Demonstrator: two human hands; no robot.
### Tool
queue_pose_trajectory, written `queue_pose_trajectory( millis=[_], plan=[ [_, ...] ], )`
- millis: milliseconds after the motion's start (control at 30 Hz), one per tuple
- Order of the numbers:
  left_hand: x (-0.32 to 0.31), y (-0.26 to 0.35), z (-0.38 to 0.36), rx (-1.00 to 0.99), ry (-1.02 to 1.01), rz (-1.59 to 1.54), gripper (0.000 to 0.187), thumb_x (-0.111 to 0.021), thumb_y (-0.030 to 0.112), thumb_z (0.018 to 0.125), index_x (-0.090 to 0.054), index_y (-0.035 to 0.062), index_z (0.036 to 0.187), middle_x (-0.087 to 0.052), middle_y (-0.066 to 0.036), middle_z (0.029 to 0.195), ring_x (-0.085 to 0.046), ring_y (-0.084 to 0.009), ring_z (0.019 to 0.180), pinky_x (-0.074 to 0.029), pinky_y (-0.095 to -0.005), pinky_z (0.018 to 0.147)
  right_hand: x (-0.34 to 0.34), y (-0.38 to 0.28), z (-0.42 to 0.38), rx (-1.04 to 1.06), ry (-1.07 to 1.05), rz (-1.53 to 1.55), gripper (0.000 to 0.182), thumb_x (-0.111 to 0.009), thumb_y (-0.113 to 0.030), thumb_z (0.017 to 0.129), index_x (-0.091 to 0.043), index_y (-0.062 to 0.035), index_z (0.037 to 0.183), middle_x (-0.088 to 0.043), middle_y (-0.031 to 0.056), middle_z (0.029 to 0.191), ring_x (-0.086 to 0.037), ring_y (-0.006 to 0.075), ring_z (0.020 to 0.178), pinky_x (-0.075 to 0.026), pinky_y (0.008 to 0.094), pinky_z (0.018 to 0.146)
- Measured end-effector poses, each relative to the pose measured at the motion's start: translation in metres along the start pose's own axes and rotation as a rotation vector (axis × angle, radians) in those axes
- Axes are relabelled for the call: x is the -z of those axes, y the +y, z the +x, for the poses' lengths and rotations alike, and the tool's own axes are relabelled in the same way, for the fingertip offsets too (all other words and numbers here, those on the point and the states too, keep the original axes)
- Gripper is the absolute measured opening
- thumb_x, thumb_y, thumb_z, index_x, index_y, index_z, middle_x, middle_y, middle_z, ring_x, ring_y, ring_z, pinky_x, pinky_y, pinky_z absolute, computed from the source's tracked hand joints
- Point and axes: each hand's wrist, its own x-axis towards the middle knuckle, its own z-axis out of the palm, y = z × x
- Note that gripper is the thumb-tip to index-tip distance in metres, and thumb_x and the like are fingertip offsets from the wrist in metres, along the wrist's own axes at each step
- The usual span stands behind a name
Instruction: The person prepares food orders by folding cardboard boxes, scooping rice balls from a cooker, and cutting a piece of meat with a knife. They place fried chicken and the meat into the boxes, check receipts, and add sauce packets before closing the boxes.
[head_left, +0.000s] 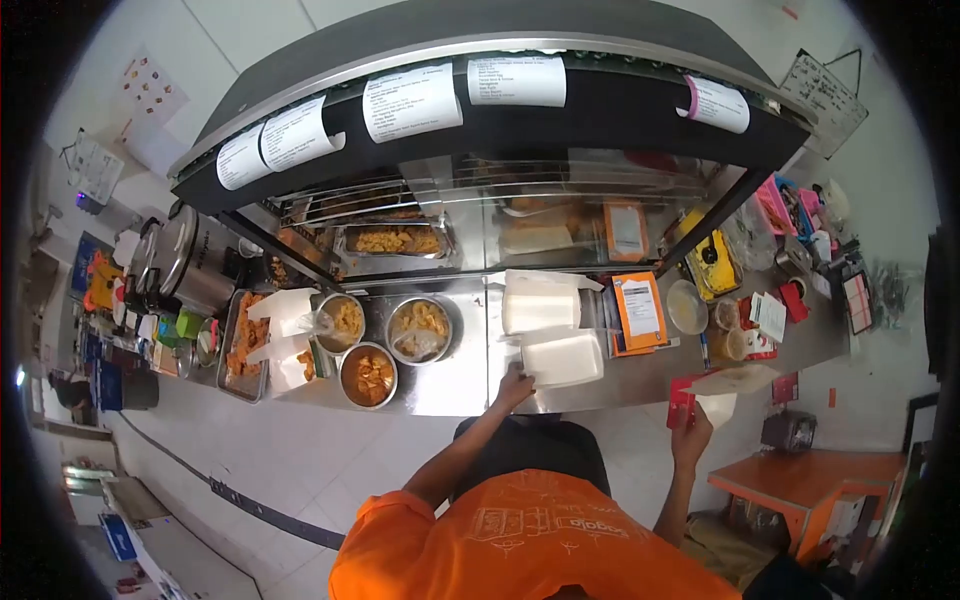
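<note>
My left hand (516,384) rests on the steel counter (455,380), its fingers touching the near left corner of a closed white foam box (565,358). Another white foam box (540,305), its lid raised, stands just behind it. My right hand (692,425) is held out past the counter's front edge and grips a white paper bag (722,396) together with a red packet (681,402). My orange sleeves and shirt fill the bottom of the view.
Three round steel bowls of food (368,375) and a tray of fried pieces (244,335) sit at the left. A glass warmer case (480,215) with order slips (412,100) stands behind. Orange boxes (640,310), cups and small containers crowd the right.
</note>
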Motion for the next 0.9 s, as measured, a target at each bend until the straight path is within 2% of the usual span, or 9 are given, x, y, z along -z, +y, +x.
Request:
queue_pose_trajectory(
  millis=[67, 133, 267, 300, 333, 433, 567, 733, 900],
  plan=[
    [-0.005, 0.034, 0.01, 0.362, 0.024, -0.267, 0.044, -0.062, 0.011, 0.088, -0.04, -0.0035, 0.124, -0.062, -0.017, 0.095, -0.067, -0.0259, 0.081, -0.061, -0.0332, 0.066, 0.022, -0.031, -0.014, -0.091, -0.026, 0.233, 0.03, -0.058, -0.03, 0.096, -0.068, -0.0018, 0.103, -0.07, 0.0147, 0.083, -0.066, 0.0245, 0.069, -0.05, 0.036, 0.064],
    [-0.007, 0.037, 0.019, 0.352, 0.029, -0.267, 0.047, -0.063, 0.011, 0.087, -0.041, -0.0032, 0.126, -0.062, -0.019, 0.098, -0.067, -0.0249, 0.084, -0.06, -0.0354, 0.066, 0.03, -0.067, -0.029, -0.104, -0.038, 0.263, 0.024, -0.06, -0.021, 0.094, -0.067, 0.0007, 0.101, -0.069, 0.0137, 0.08, -0.064, 0.0178, 0.068, -0.049, 0.033, 0.063],
    [0.013, 0.036, 0.01, 0.162, -0.027, -0.02, 0.06, -0.07, 0.019, 0.084, -0.041, -0.0017, 0.132, -0.063, -0.02, 0.104, -0.064, -0.0308, 0.097, -0.053, -0.042, 0.081, 0.014, -0.136, -0.069, -0.035, -0.253, 0.315, 0.02, -0.061, -0.019, 0.092, -0.068, -0.0001, 0.094, -0.067, 0.0187, 0.08, -0.064, 0.0272, 0.061, -0.049, 0.0371, 0.057],
    [0.02, 0.033, 0.004, 0.048, 0.009, 0.187, 0.066, -0.074, 0.023, 0.082, -0.041, -0.0009, 0.134, -0.064, -0.02, 0.108, -0.063, -0.0331, 0.103, -0.05, -0.0441, 0.088, 0.005, -0.157, -0.078, 0.008, -0.25, 0.315, 0.021, -0.061, -0.018, 0.092, -0.067, 0.0017, 0.091, -0.067, 0.0137, 0.073, -0.063, 0.0178, 0.057, -0.047, 0.0303, 0.053],
    [0.031, 0.028, -0.01, -0.042, -0.01, 0.241, 0.073, -0.076, 0.025, 0.079, -0.037, -0.0006, 0.136, -0.056, -0.021, 0.117, -0.056, -0.0348, 0.11, -0.046, -0.0451, 0.092, -0.014, -0.161, -0.089, 0.078, -0.24, 0.272, 0.021, -0.061, -0.02, 0.092, -0.069, -0.0004, 0.092, -0.067, 0.0141, 0.073, -0.062, 0.0207, 0.057, -0.048, 0.0313, 0.053],
    [0.101, 0.115, -0.1, -0.333, -0.314, -0.178, 0.095, -0.082, 0.032, 0.073, -0.026, 0.0004, 0.143, -0.032, -0.025, 0.146, -0.037, -0.04, 0.133, -0.035, -0.0481, 0.107, -0.048, -0.203, -0.109, 0.025, -0.377, 0.324, 0.022, -0.063, -0.024, 0.09, -0.069, -0.002, 0.091, -0.064, 0.0204, 0.074, -0.065, 0.0268, 0.062, -0.049, 0.0381, 0.056],
    [0.132, 0.16, -0.148, -0.534, -0.425, 0.155, 0.113, -0.087, 0.036, 0.061, -0.02, -0.0044, 0.143, -0.032, -0.029, 0.138, -0.036, -0.0446, 0.129, -0.031, -0.0491, 0.109, -0.091, -0.235, -0.14, 0.13, -0.429, 0.452, 0.024, -0.061, -0.024, 0.092, -0.067, -0.0009, 0.091, -0.062, 0.0199, 0.069, -0.062, 0.0246, 0.06, -0.048, 0.0365, 0.058],
    [0.154, 0.138, -0.166, -0.442, -0.338, 0.0, 0.107, -0.087, 0.036, 0.058, -0.03, -0.0039, 0.139, -0.041, -0.026, 0.13, -0.043, -0.0415, 0.122, -0.035, -0.0466, 0.105, -0.092, -0.246, -0.155, -0.351, -0.761, 0.902, 0.024, -0.052, -0.021, 0.099, -0.063, 0.0005, 0.094, -0.061, 0.0006, 0.077, -0.053, 0.0072, 0.074, -0.045, 0.0257, 0.067],
    [0.169, 0.117, -0.172, -0.575, -0.288, 0.103, 0.095, -0.087, 0.034, 0.06, -0.038, -0.0039, 0.132, -0.047, -0.022, 0.125, -0.047, -0.0359, 0.119, -0.039, -0.0444, 0.101, -0.081, -0.197, -0.165, -0.13, -0.371, 0.413, 0.023, -0.048, -0.016, 0.097, -0.063, 0.0005, 0.09, -0.06, 0.0012, 0.077, -0.051, 0.0088, 0.069, -0.043, 0.0276, 0.062]
  ],
)
